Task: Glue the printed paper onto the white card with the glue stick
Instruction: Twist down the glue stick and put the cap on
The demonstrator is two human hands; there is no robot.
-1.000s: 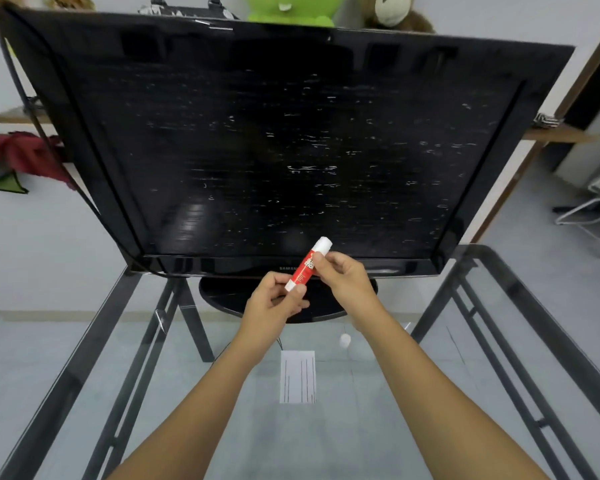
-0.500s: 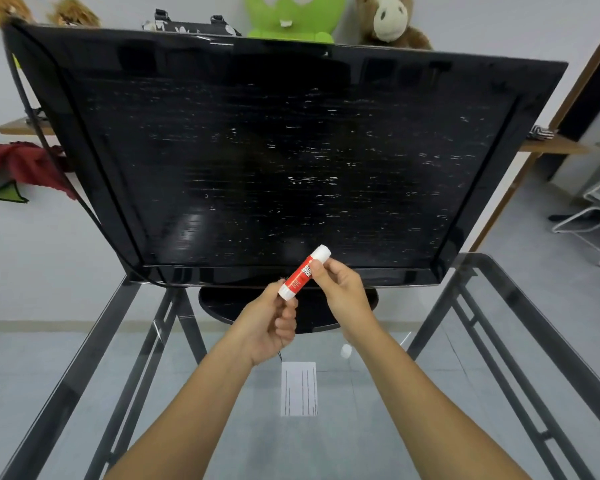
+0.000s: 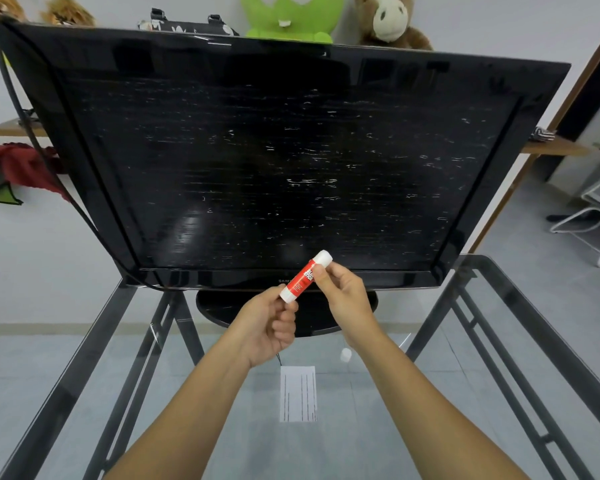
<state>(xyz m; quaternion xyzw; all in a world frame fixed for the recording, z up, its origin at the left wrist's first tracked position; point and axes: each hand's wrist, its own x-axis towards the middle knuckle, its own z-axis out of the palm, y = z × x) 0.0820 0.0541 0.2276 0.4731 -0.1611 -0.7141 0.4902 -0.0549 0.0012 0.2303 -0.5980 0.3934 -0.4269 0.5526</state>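
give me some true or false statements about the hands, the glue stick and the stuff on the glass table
1. Both hands hold the glue stick. True: the left hand pinches its lower end, the right hand grips its upper part.
2. The glue stick lies flat on the glass table. False: it is held in the air, tilted, in front of the monitor.
3. The printed paper lies on the table between the forearms. True.
4. The printed paper is in the left hand. False: neither hand touches it.
5. A small white object sits on the glass beside the right wrist. True.
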